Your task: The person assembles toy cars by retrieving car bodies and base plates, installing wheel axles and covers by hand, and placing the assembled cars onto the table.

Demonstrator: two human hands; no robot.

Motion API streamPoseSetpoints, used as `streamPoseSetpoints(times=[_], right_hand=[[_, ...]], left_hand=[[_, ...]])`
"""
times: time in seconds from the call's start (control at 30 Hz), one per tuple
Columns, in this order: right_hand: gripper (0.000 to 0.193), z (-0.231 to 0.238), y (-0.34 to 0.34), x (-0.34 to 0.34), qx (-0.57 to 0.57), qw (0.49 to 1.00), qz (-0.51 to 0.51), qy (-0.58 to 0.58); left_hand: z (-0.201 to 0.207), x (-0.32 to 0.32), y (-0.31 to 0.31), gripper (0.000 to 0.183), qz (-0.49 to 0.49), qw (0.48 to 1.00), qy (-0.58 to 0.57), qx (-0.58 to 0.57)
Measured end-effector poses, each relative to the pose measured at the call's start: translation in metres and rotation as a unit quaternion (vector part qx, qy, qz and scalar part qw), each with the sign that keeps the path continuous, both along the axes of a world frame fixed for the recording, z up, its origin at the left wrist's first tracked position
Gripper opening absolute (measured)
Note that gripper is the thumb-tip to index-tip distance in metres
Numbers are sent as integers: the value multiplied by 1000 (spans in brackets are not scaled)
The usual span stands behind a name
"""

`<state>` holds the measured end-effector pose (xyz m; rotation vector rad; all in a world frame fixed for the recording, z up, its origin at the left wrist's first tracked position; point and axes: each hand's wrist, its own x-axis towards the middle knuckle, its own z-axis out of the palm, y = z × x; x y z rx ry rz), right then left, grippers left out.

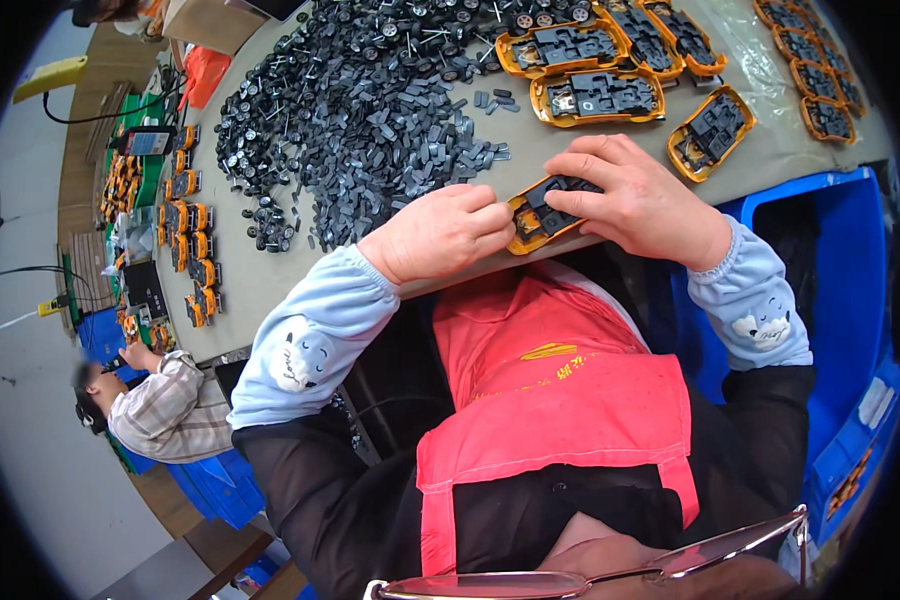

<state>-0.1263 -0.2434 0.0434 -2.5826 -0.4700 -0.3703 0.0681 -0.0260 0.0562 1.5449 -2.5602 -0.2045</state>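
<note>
Clamps the right hand (635, 195) on an orange-and-black car body (538, 220) at the near edge of the table (255, 290); curls the left hand (440, 235) by its left end — cannot tell whether gripping.

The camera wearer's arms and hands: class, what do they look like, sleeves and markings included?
The left hand and right hand are ungloved. Both forearms wear pale blue sleeve covers with gathered cuffs, each bearing a white cartoon motif with small lettering. Black sleeves show above them.
</note>
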Motion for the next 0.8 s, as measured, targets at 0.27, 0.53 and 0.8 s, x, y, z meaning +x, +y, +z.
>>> streamPoseSetpoints(times=[0.27, 0.53, 0.8], right_hand=[[53, 1, -6, 4, 7, 1000, 9, -7], [48, 9, 4, -4, -13, 1000, -13, 6], [35, 56, -25, 98, -32, 998, -16, -50]], left_hand=[[0, 12, -11, 28, -34, 998, 23, 47], [-6, -5, 20, 36, 0, 1000, -14, -21], [-3, 24, 73, 33, 272, 937, 73, -206]])
